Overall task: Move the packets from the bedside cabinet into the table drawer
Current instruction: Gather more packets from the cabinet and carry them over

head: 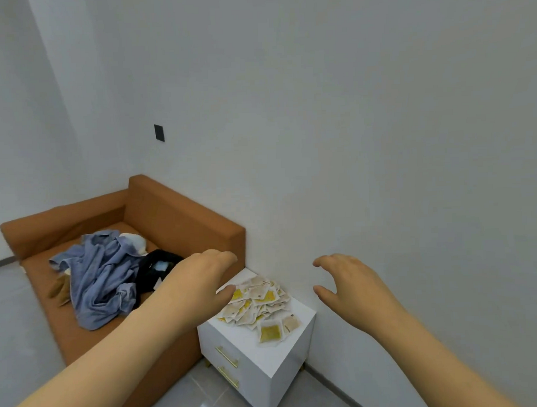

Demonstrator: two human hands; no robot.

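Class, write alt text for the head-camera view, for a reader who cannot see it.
A left hand and right hand, both open, stretch toward a heap of packets on a white bedside cabinet in a corner. Beside it, an orange sofa holds crumpled clothes.

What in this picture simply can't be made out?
Table drawer: outside the head view's frame.
Packets: print too small to read; the left hand covers the pile's left edge.
Cabinet drawers: closed, contents hidden.
Sofa seat: partly buried under clothes.
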